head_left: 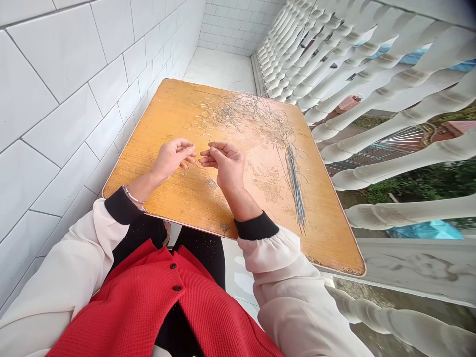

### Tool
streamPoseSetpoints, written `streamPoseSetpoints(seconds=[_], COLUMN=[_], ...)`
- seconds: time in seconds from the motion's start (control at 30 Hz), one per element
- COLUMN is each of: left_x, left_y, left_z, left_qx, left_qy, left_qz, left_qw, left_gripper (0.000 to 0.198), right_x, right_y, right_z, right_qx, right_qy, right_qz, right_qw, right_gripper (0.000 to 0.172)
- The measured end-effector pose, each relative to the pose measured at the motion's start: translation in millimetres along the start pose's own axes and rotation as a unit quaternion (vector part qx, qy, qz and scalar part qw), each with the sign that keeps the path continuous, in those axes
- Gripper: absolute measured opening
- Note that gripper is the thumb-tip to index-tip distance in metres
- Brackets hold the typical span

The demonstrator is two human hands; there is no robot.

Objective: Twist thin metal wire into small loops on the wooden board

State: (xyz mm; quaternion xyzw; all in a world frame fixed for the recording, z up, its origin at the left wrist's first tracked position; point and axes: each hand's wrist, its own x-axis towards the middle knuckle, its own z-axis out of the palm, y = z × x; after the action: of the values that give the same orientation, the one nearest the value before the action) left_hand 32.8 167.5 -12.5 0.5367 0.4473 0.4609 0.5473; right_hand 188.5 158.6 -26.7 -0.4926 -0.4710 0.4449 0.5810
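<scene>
A square wooden table top (137,158) with an orange-yellow surface lies in front of me. On its far half sits a tangled heap of thin silver wire (245,114), with loose wire loops (199,119) spreading to its left. A bundle of straight thin wires (295,191) lies to the right. My left hand (173,158) and my right hand (223,163) hover over the middle, fingertips pinched and close together. A small wire loop (182,171) shows just below my left fingers. Whether either hand grips wire is too fine to tell.
White tiles (63,99) cover the wall along the table's left side. A row of white balusters (390,114) runs along the right, with greenery beyond. Fine specks (269,186) are scattered on the table. My red vest (130,302) fills the bottom.
</scene>
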Motion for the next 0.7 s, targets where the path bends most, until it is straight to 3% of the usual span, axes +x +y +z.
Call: streamPoseSetpoints(seconds=[0.17, 0.27, 0.4, 0.7], left_x=[-4.6, -4.0, -2.0, 1.0], left_y=[0.1, -1.1, -2.8, -3.8], left_z=[1.1, 2.6, 3.7, 2.4], left_qx=[0.054, 0.077, 0.080, 0.040], left_qy=[-0.115, -0.135, -0.129, -0.038], left_qz=[-0.036, -0.031, -0.027, -0.009], left_qw=[0.991, 0.987, 0.988, 0.998], left_gripper=[0.006, 0.001, 0.007, 0.013], right_x=[0.5, 0.4, 0.4, 2.2], right_y=[-0.7, -1.2, -1.5, 5.2], right_z=[-1.0, -0.9, -2.3, -5.3], right_qx=[-0.005, -0.015, -0.049, -0.116], right_qy=[-0.001, -0.001, 0.006, -0.019], right_qz=[0.000, -0.003, -0.029, -0.079], right_qw=[1.000, 1.000, 0.998, 0.990], right_gripper=[0.009, 0.011, 0.012, 0.024])
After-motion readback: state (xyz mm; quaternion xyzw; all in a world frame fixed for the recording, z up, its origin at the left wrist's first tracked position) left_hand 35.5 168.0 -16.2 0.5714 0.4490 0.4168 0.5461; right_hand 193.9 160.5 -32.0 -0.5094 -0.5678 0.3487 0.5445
